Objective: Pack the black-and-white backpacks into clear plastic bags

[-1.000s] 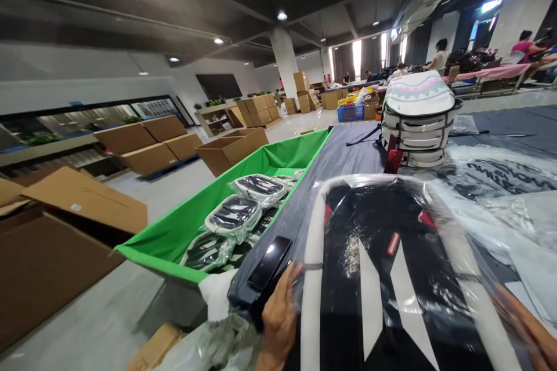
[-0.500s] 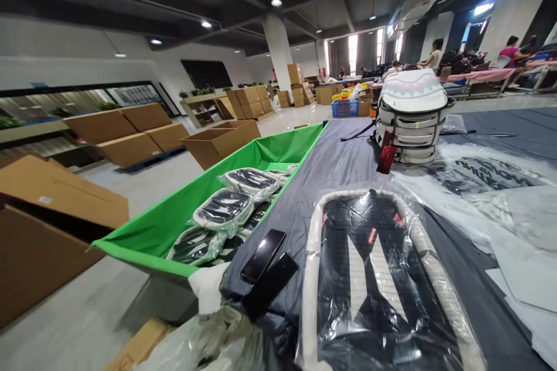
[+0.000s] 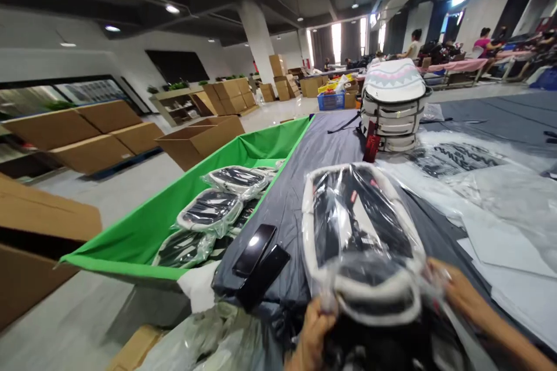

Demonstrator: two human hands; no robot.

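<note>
In front of me a black and cream backpack (image 3: 365, 220) lies on the dark cloth-covered table, inside a clear plastic bag (image 3: 372, 264). My left hand (image 3: 315, 322) is closed on the bunched plastic at the near left corner. At the near right side, my right hand (image 3: 448, 284) also grips the plastic, its fingers partly blurred. The near end of the backpack is lifted toward me, and its underside is dark and hard to make out. Two black phones (image 3: 256, 249) (image 3: 263, 275) lie left of it.
A green fabric bin (image 3: 126, 237) along the table's left side holds several bagged backpacks (image 3: 211, 208). A white patterned backpack (image 3: 391, 104) stands farther back. Plastic bags (image 3: 500, 197) and white sheets (image 3: 517, 295) lie at right. Cardboard boxes (image 3: 200, 139) stand on the floor.
Both hands have come into view and hold the plastic bag. The near end of the bagged backpack has been raised. The view has shifted slightly right.
</note>
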